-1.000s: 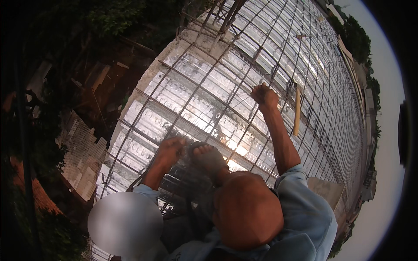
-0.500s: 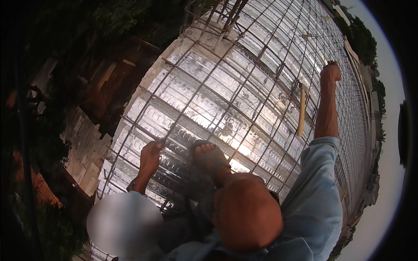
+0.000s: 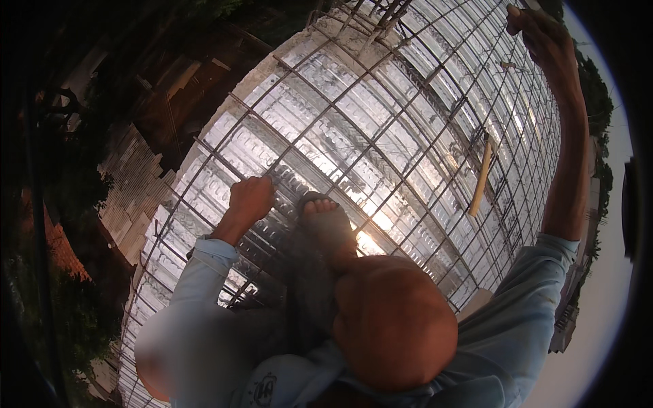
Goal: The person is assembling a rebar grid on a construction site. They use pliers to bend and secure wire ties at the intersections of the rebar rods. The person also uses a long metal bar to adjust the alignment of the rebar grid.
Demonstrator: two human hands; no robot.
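My left hand (image 3: 250, 204) is closed in a fist at a crossing of the steel rebar mesh (image 3: 384, 130), with its fingers against a bar. What sits inside the fingers is mostly hidden. High at the upper right, my right arm is stretched out above the mesh. My right hand (image 3: 541, 34) is curled shut there, and anything in it is too small to make out. Between the arms is my bare foot in a dark sandal (image 3: 326, 219), next to my bent knee (image 3: 398, 326). Shiny corrugated metal decking (image 3: 316, 102) lies beneath the bars.
A tool with a yellow wooden handle (image 3: 481, 178) rests on the mesh to the right. Upright rebar (image 3: 388, 17) rises from the far corner. The deck's concrete edge (image 3: 235, 95) drops off at left toward lower roofs (image 3: 132, 197) and trees.
My right hand has risen up and to the right, away from the mesh. My left hand appears higher in view, still closed at the bars. The whole view has shifted slightly.
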